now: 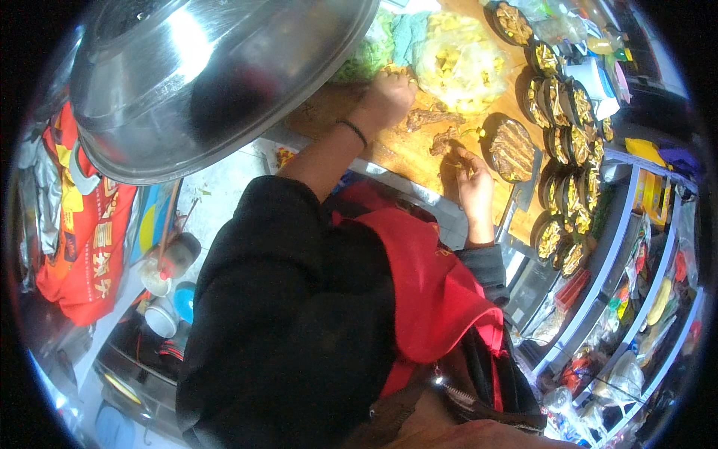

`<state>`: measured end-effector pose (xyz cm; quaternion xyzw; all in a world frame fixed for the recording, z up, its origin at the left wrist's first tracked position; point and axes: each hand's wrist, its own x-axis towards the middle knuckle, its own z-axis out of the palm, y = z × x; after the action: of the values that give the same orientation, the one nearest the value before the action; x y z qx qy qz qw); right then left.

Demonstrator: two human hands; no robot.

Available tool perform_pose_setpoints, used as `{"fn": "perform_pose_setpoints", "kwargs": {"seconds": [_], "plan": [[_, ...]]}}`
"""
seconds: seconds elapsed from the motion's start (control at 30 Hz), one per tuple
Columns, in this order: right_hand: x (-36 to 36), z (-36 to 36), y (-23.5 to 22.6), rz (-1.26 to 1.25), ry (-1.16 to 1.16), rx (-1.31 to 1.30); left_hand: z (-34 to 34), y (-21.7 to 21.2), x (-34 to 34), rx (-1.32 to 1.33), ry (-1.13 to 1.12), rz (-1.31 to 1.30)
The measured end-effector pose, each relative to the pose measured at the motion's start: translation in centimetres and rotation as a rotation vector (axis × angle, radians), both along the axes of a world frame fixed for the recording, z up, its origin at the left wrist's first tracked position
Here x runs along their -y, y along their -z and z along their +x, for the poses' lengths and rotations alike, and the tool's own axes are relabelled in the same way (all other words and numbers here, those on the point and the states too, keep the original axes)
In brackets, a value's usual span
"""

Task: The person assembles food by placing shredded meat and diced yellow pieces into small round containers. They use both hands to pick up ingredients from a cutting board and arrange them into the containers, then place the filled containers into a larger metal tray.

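My left hand (393,96), with a dark band at the wrist, is closed over the wooden board (396,153) beside a clear bag of yellow chunks (460,71). What its fingers hold, if anything, I cannot make out. My right hand (476,185) has its fingers loosely curled, with a gap between thumb and fingers. Its fingertips lie close to a brown piece of cooked meat (444,141). Another brown piece (428,120) lies between my hands. Just right of my right hand stands a round dark dish with sliced brown meat (512,151).
A cleaver (528,187) lies below the meat dish. Rows of small dark bowls (555,150) with food line the board's right side. A large metal lid (217,82) looms at upper left. Shelves (636,299) with packages are at right; a bag of greens (370,52) is behind.
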<state>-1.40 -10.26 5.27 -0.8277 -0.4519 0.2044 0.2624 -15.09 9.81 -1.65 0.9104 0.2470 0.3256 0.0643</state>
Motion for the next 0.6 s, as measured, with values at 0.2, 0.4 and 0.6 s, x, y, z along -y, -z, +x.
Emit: {"fn": "perform_pose_setpoints", "kwargs": {"seconds": [0.2, 0.4, 0.6], "plan": [[-0.6, -0.5, 0.4, 0.209, 0.194, -0.595, -0.1, -1.8, 1.4, 0.297, 0.122, -0.625], [-1.8, -1.1, -0.3, 0.48, 0.283, -1.316, 1.4, -3.7, 4.1, 0.621, 0.434, -2.328], [-1.4, -0.1, 1.5, 0.544, 0.294, -1.183, 2.5, -3.8, 5.8, 0.309, 0.381, -1.863]]}}
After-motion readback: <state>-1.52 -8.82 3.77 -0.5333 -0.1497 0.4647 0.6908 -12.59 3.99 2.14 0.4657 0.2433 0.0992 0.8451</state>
